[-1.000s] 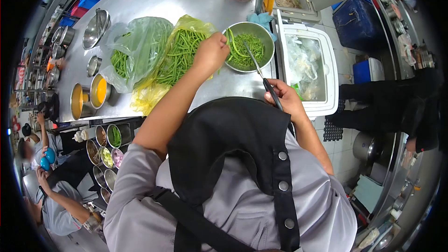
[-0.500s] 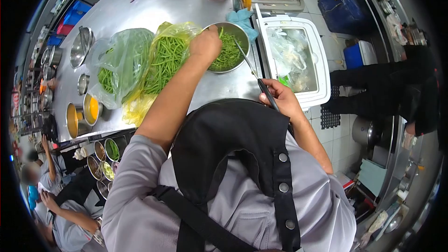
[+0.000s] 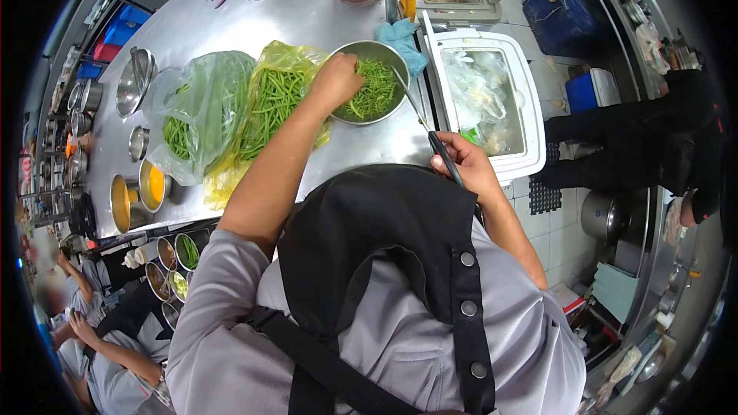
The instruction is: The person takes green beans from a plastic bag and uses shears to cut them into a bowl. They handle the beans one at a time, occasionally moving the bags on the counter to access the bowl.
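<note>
Steel table [image 3: 365,144]; left hand [image 3: 336,81] now farther over bowl [image 3: 370,48].

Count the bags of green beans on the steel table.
2: a clear bag on the left, and a yellow bag to its right, beside the metal bowl. Any underneath would be hidden.

The person wears a pale grey shirt [image 3: 407,311] with short, loose sleeves [image 3: 219,280] and a stitched pocket [image 3: 417,369]. Over it sits a black bib [image 3: 369,196] with a curved cut-out, a black strip [image 3: 472,338] with three round silvery studs [image 3: 469,307], and a broad diagonal strap [image 3: 330,361]. The left hand [image 3: 336,81] and right hand [image 3: 465,163] are bare.
</note>
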